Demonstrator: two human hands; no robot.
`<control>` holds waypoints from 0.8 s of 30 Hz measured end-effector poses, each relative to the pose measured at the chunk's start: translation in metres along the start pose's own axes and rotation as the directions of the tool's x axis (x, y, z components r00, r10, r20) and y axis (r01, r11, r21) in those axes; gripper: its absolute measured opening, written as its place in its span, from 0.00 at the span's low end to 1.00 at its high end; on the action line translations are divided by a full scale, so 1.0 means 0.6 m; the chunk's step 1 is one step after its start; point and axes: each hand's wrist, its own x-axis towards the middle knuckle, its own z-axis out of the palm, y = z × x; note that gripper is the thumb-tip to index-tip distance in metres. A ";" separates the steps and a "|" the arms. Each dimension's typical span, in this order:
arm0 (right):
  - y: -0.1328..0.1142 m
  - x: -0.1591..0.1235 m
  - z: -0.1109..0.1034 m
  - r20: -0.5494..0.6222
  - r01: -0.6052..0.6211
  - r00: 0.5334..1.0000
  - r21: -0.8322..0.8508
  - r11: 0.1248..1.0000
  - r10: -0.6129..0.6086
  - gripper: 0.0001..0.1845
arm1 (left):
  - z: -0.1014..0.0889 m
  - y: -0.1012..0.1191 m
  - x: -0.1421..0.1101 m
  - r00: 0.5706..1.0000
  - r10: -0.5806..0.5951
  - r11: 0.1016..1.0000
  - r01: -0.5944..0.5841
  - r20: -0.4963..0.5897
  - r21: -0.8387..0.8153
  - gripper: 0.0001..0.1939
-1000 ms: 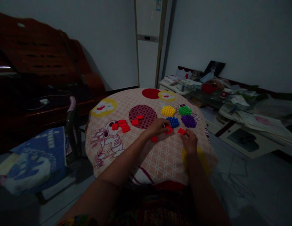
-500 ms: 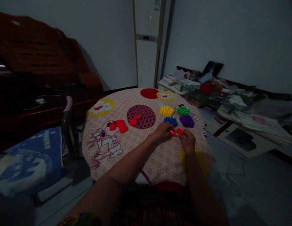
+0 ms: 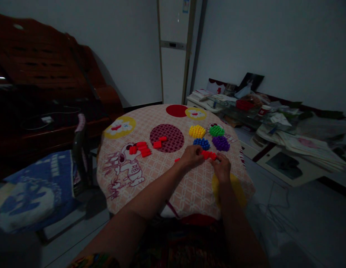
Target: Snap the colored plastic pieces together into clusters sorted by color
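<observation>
My left hand (image 3: 193, 155) and my right hand (image 3: 222, 166) are close together over the near right part of the table. Between them is a short row of red plastic building pieces (image 3: 208, 155), with the fingers of each hand closed on one end. Whether the pieces are locked together I cannot tell. Just beyond lies a cluster of blue pieces (image 3: 201, 144), with purple pieces (image 3: 220, 143), yellow pieces (image 3: 197, 131) and green pieces (image 3: 217, 131) grouped around it. A loose red piece (image 3: 177, 160) shows partly behind my left wrist.
More red pieces (image 3: 142, 148) lie toward the left, and a few red pieces (image 3: 159, 143) on the printed dark circle. A patterned cloth (image 3: 189, 193) covers the round table. At left stands a chair (image 3: 41, 190); at right, a cluttered glass-topped stand (image 3: 245, 108).
The red piece at my left hand was slanted; now it lies in line with the red piece at my right hand. A loose red piece now shows by my left wrist.
</observation>
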 end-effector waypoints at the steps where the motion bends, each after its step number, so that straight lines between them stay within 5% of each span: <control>1: -0.001 0.000 0.000 0.001 -0.003 1.000 0.006 1.000 0.003 0.11 | 0.004 0.002 -0.002 1.000 -0.014 0.999 0.014 0.003 -0.031 0.10; 6: -0.004 0.001 -0.001 0.019 -0.027 0.999 0.006 1.000 0.027 0.12 | 0.023 0.006 0.000 0.999 0.007 0.997 -0.004 0.047 -0.074 0.06; 17: -0.006 0.002 -0.006 0.031 -0.034 0.999 0.020 0.999 0.033 0.13 | 0.036 0.003 0.003 0.992 0.106 0.987 -0.113 0.062 0.115 0.06; 20: -0.006 0.002 -0.006 0.029 -0.041 0.999 0.021 0.999 0.040 0.14 | -0.003 -0.005 0.013 0.994 0.077 0.987 -0.086 0.073 0.133 0.11; 24: -0.008 0.000 -0.007 -0.003 -0.053 0.999 0.023 0.998 0.054 0.16 | -0.100 -0.036 0.018 0.992 -0.005 0.979 -0.021 0.123 0.204 0.10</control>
